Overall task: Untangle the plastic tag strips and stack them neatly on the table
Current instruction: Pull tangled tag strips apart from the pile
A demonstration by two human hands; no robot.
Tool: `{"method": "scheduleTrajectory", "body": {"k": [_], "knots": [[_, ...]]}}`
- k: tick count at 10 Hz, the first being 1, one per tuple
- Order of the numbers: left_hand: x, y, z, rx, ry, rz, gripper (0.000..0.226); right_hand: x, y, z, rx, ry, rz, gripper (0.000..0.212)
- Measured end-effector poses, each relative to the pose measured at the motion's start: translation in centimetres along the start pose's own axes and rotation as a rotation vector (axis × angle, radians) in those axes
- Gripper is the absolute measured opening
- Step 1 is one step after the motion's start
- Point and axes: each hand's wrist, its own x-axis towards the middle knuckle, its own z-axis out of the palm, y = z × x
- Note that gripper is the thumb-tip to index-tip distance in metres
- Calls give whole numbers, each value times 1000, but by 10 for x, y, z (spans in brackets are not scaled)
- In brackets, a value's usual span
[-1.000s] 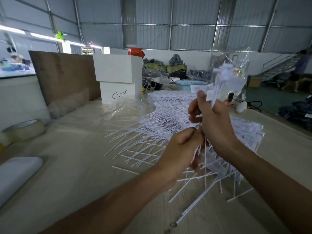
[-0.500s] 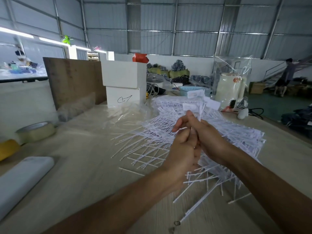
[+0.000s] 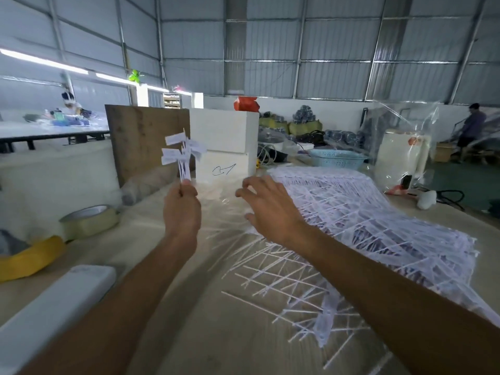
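Observation:
A big heap of white plastic tag strips (image 3: 373, 228) covers the right half of the wooden table (image 3: 189, 307), with loose strips fanning out at its near left edge. My left hand (image 3: 182, 207) is raised left of the heap and pinches a small bunch of strips (image 3: 181, 154) upright, their flat tag ends on top. My right hand (image 3: 270, 207) hovers over the heap's left edge with fingers spread and holds nothing.
A tape roll (image 3: 90, 220), a yellow object (image 3: 29, 259) and a white flat block (image 3: 54, 307) lie on the left of the table. White foam boxes (image 3: 224, 147), a brown board (image 3: 143, 142) and a blue basket (image 3: 336, 158) stand behind. Clear plastic film (image 3: 213, 193) lies mid-table.
Both hands were together on a bunch above the heap. My left hand has carried the bunch up and to the left; my right hand has let go and opened.

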Motion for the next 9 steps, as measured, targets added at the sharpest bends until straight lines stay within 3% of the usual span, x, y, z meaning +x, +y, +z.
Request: {"method": "scheduleTrajectory", "body": {"k": [1, 2, 3, 4, 5, 6, 8, 9], "knots": [[10, -9, -11, 13, 68, -17, 38, 46, -14, 30, -259, -200, -102, 69], [5, -13, -11, 59, 107, 50, 39, 86, -21, 41, -339, -277, -109, 27], [-2, -6, -11, 118, 188, 200, 40, 128, -9, 23, 7, -118, 192, 30], [-11, -9, -9, 245, 183, 267, 38, 155, 14, -4, 304, -59, 363, 37], [-17, -17, -5, 468, -18, 167, 35, 161, 18, -20, 382, -94, 361, 45], [-10, -27, 0, 532, -222, -21, 36, 153, 10, -24, 333, -100, 309, 45], [18, -26, -5, 370, -413, -327, 25, 118, -11, -20, 191, -144, 115, 41], [50, -11, 11, 407, -396, -377, 27, 114, -15, -25, 134, -122, 44, 44]]}}
